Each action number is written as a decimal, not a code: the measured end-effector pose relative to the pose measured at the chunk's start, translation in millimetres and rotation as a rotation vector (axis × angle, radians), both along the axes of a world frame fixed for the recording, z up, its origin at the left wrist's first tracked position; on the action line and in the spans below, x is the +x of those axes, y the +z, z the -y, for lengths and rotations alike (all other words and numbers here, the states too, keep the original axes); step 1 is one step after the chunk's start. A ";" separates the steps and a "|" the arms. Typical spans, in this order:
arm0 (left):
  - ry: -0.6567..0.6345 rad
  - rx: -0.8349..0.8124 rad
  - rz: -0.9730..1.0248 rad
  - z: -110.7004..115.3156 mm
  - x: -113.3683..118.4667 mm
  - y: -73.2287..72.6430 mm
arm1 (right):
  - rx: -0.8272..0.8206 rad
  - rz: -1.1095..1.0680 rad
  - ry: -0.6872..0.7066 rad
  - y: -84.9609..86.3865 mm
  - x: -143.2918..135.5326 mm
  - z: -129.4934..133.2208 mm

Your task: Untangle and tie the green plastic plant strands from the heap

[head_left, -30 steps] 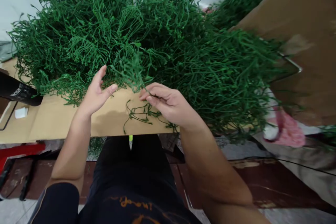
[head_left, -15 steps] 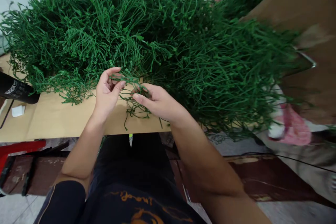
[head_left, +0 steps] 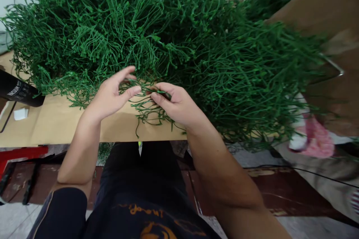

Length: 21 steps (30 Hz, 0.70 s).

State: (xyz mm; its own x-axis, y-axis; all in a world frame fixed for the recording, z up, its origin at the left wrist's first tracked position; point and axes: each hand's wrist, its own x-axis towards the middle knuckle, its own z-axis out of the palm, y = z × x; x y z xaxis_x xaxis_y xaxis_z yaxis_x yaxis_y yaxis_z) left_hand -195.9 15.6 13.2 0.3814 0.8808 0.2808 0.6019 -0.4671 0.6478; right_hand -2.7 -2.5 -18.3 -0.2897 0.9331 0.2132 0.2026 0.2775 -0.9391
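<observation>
One small bunch of green stems [head_left: 164, 92] is in your right hand [head_left: 179, 106], your thumb pressed toward the curled fingers with the stems pinched between them. Their thin branching ends reach left, over the gap toward your left hand [head_left: 109, 95]. That hand is loosely parted, thumb held away from the forefinger, with some thin strands in the space between; you cannot tell from here whether its fingers touch any of them.

Just below your right hand, a few loose stems [head_left: 151, 117] lie on the cardboard sheet [head_left: 67, 123], near its front edge. Beyond both hands, a large tangled heap of green stems [head_left: 112, 26] spreads across the far side of the sheet and well out to your right.

At your far left a black cylinder [head_left: 21, 89] lettered "VACUUM" leans at a slant, with a small white piece [head_left: 21, 114] near it on the cardboard. A pointed blade [head_left: 140, 150], yellow-green at its upper end, shows below the front edge of the sheet, in front of your dark trousers [head_left: 143, 171]. Over on your right, a pink cloth [head_left: 319, 138] hangs below a brown cardboard panel [head_left: 340, 11].
</observation>
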 end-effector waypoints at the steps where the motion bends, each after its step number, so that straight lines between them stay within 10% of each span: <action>1: -0.039 -0.082 0.019 -1.2 1.3 -4.0 | 0.015 -0.005 -0.026 0.1 0.2 -0.1; 21: 0.116 0.144 -0.102 1.9 -18.4 -23.5 | -0.013 0.042 0.115 -0.5 0.9 -11.6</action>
State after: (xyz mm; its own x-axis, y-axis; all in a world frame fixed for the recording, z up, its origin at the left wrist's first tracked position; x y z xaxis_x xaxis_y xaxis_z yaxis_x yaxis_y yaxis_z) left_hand -214.3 13.7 -10.3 0.3132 0.8740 0.3715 0.7160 -0.4743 0.5122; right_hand -1.9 9.1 -18.7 -0.4032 0.8960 0.1862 0.2099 0.2886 -0.9342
